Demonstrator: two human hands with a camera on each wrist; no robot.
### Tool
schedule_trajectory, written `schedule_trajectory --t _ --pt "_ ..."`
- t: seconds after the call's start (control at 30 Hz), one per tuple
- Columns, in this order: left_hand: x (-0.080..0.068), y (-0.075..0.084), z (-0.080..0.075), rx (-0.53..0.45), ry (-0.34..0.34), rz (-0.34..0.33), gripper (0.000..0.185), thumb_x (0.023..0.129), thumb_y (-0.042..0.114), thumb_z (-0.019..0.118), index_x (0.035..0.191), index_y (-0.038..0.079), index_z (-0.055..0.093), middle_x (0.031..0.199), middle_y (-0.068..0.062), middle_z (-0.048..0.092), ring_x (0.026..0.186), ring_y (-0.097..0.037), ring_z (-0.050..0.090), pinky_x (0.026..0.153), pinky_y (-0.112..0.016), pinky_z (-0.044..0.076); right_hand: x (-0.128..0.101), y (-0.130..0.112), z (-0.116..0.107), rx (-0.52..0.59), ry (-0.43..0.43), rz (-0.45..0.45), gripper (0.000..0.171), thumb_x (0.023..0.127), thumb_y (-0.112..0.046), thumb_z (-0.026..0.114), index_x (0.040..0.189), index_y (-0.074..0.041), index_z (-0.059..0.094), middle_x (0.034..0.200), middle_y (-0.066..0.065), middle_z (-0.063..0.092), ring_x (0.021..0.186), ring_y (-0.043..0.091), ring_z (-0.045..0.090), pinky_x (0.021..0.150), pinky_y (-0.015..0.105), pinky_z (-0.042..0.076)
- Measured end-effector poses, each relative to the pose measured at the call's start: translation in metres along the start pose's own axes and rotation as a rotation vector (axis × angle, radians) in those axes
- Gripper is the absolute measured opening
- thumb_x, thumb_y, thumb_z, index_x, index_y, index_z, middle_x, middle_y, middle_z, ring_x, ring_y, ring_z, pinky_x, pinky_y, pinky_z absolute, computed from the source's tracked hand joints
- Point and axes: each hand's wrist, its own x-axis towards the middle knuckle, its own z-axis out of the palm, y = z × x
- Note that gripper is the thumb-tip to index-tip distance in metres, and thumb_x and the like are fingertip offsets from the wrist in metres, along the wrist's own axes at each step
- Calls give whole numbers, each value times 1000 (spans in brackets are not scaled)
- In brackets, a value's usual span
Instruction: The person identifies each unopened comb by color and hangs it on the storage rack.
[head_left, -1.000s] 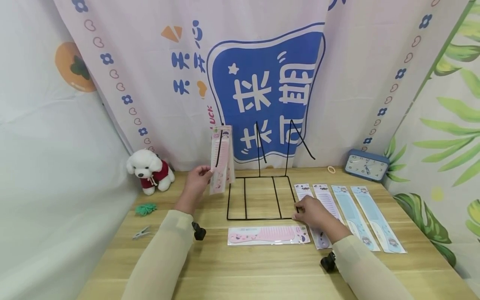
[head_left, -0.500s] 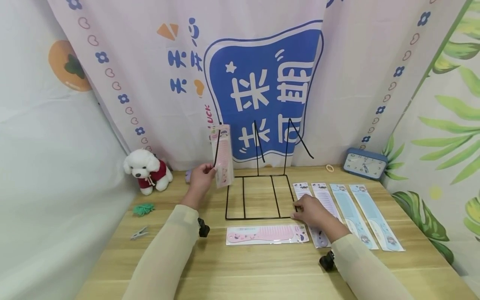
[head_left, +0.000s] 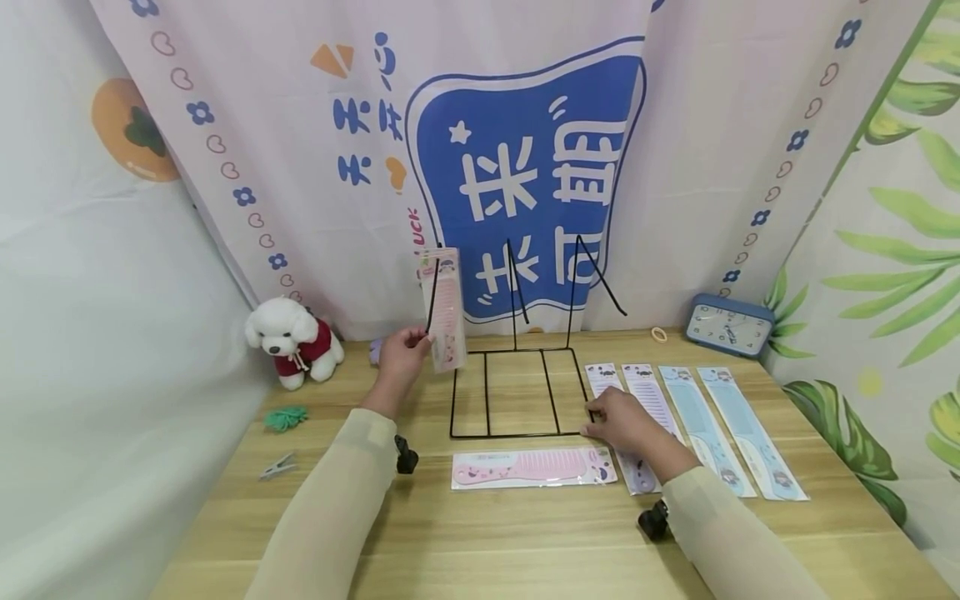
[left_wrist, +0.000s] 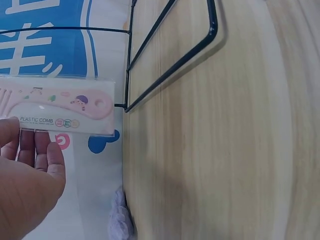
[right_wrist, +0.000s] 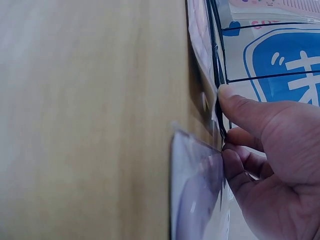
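Note:
A pink plastic comb in a clear package (head_left: 448,310) hangs on the left hook of a black wire rack (head_left: 517,435), with another package's edge just showing behind it. My left hand (head_left: 401,362) pinches the lower left edge of this package, near the hook's tip. In the left wrist view the thumb lies in front of the packaged comb (left_wrist: 62,102) and other fingers show behind its edge. My right hand (head_left: 622,421) grips the front right corner of the rack's base. The right wrist view shows that hand (right_wrist: 270,155) with thumb and fingers on the black wire.
Another pink packaged comb (head_left: 534,468) lies crosswise before the rack. To the right lie purple packaged combs (head_left: 654,400) and blue ones (head_left: 693,417). Around them are a plush dog (head_left: 292,342), green string (head_left: 286,418), a clip (head_left: 278,467), a ring (head_left: 658,335) and a clock (head_left: 731,325).
The hanging front package has shifted back and up along the hook, now lined up with the one behind. My left hand moved slightly with it; my right hand stayed on the rack.

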Motion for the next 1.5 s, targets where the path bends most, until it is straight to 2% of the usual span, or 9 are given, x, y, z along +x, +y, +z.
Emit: schedule_trajectory --t 0.3,0.5,0.63,0.73,0.87,0.97,1.07,1.2,1.5 --pt "-13 -18 -7 6 68 10 23 103 12 74 121 -3 70 118 -18 72 112 -29 65 95 -32 54 -1 1 -2 -8 2 -11 50 99 -27 83 137 4 73 130 21 69 125 40 67 110 58 55" --pt "-36 -27 -5 81 23 -11 26 100 19 79 118 3 68 115 -12 71 108 -27 65 91 -32 54 1 3 -1 -8 1 -10 51 99 -27 84 138 4 72 130 21 69 125 41 67 110 58 55" --pt "-58 -24 1 115 -98 43 30 97 19 85 119 4 70 114 -11 73 106 -26 68 89 -33 58 2 5 -1 2 -3 3 52 99 -27 84 139 3 72 130 21 68 125 40 67 109 57 56" --pt "-76 -20 10 184 -316 143 32 96 16 86 122 3 72 115 -11 74 106 -24 68 92 -38 61 1 5 -1 0 -1 -3 52 99 -28 84 139 4 72 130 21 69 123 40 67 108 58 56" --pt "-99 -12 27 319 -612 261 39 94 17 88 128 6 74 124 -9 74 115 -23 67 105 -47 59 1 5 -2 -2 4 -8 53 99 -28 84 139 4 72 129 21 69 122 39 67 108 58 56" --pt "-113 -4 39 444 -719 303 44 92 22 91 130 9 75 129 -6 74 122 -23 67 111 -48 57 1 5 -2 4 4 -6 52 99 -27 84 139 4 72 129 20 69 123 40 67 109 58 55" --pt "-123 3 50 594 -742 360 48 89 27 94 130 11 75 130 -3 75 123 -21 69 111 -43 58 1 4 -3 8 1 -8 52 99 -26 84 138 5 71 129 20 69 123 40 67 109 58 55" --pt "-131 5 60 768 -730 434 49 88 31 95 129 13 75 124 1 75 112 -13 68 105 -36 59 -1 2 -1 14 -3 -6 51 99 -26 84 138 5 72 129 20 69 124 40 67 109 58 55" --pt "-130 1 66 881 -726 457 43 85 32 97 117 17 73 103 8 67 92 -8 57 91 -30 57 -1 -1 -1 8 3 -10 51 98 -26 85 138 4 73 129 20 69 123 39 67 108 57 56"
